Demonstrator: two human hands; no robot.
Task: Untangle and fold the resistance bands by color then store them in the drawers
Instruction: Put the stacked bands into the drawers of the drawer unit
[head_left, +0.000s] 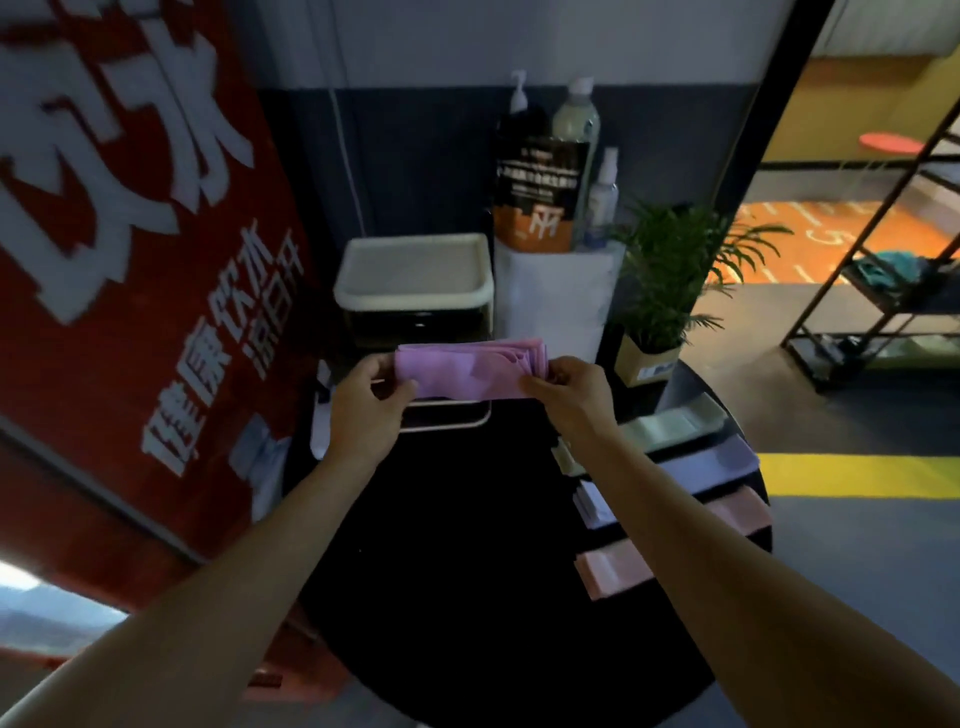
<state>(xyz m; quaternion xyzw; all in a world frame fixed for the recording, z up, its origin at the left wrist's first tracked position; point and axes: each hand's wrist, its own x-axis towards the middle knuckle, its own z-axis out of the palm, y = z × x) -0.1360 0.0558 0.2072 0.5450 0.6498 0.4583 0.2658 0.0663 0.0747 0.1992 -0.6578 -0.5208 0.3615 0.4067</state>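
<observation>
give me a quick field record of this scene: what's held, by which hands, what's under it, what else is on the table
held: folded purple band
left hand: grips its left end
right hand: pinches its right end
below band: open drawer of the white drawer unit
table right edge: folded green, lilac, pink bands
behind: potted plant, bottles

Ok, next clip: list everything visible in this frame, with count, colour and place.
folded band: one, purple, held up between both hands above the open drawer
drawer unit: one, white with dark fronts, far side of the table
open drawer: one, pale rim, pulled out below the band
round table: one, black, centre
colour drawers: three, green, lilac and pink, table's right edge
bottles: three, clear or white, on the white stand behind
potted plant: one, green, right of the stand
banner: one, red with white characters, left
left hand: pinches the band's left end
right hand: pinches the band's right end
</observation>
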